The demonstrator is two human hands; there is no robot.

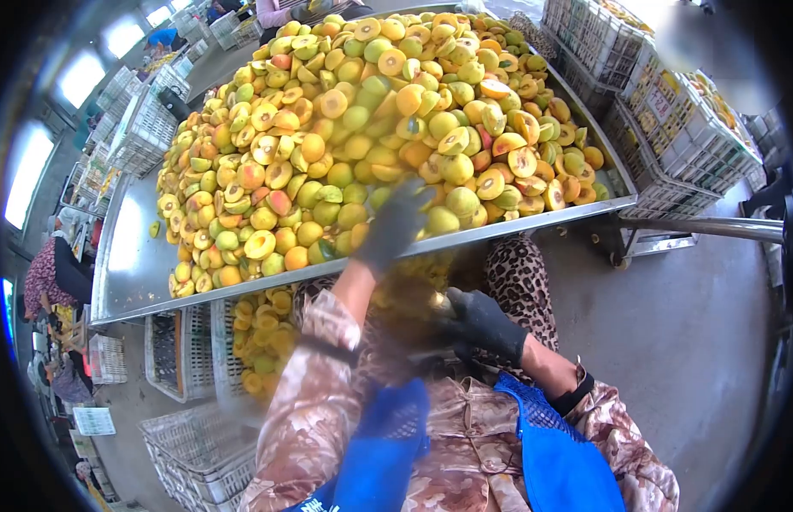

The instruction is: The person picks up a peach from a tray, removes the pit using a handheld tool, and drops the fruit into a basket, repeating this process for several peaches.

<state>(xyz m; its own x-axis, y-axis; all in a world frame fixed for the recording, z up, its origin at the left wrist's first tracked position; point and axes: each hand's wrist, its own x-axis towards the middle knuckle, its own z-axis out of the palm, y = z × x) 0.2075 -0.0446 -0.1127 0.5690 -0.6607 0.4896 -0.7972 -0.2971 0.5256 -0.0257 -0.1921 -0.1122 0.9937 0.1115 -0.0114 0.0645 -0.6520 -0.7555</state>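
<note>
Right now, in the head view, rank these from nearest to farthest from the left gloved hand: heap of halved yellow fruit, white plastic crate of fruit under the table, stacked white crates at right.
1. Heap of halved yellow fruit: at the left hand, on the table.
2. White plastic crate of fruit: under the table, leftward.
3. Stacked white crates: far right.

Heap of halved yellow-orange peaches (354, 128) packs the long steel table (128, 256) from 10 to 2 o'clock, right to the front rim; no way through, only over. Bare steel strip open at 9 o'clock. Under the rim at 8 o'clock, white slatted plastic crates (179, 350) block me. Grey concrete floor (670, 341) at 4 o'clock lies open, below a steel crossbar (712, 229) at 3.
</note>
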